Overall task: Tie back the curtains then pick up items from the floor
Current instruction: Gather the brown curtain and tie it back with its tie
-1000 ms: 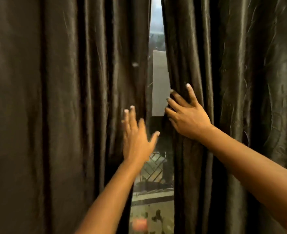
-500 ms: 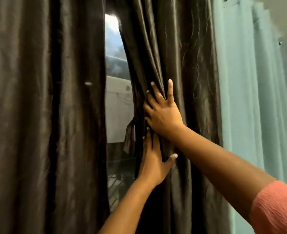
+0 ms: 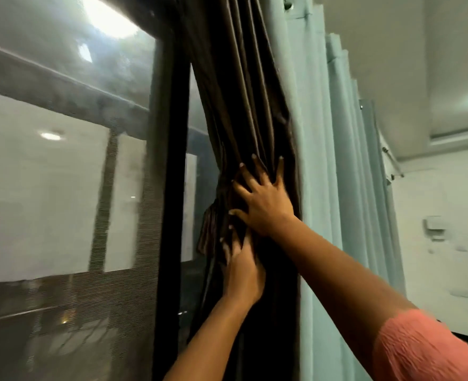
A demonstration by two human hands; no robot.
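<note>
1. Since half a second back, you've shoved the brown curtain [image 3: 243, 111] way over to the right, so it's now bunched into a tight column and a lot more window [image 3: 62, 174] is showing on the left.
2. Your right hand [image 3: 265, 204] is flat on the bunched folds about mid-height, fingers [image 3: 279, 171] spread wide and pointing up, pressing the fabric rather than pinching it.
3. Your left hand [image 3: 242, 268] sits just below the right one, nearly touching it, palm against the same bundle. Its fingers are mostly straight and reach up toward the right hand; the tips are blurry, so can't say if they're hooked into a fold.
4. That brown curtain is squeezed between the dark window frame [image 3: 169, 188] on its left and the light teal curtain [image 3: 323, 160] on its right, touching the teal one along its edge.
5. You've got a pink sleeve [image 3: 420, 350] showing at the bottom right corner, and a white wall [image 3: 447, 215] further right.
</note>
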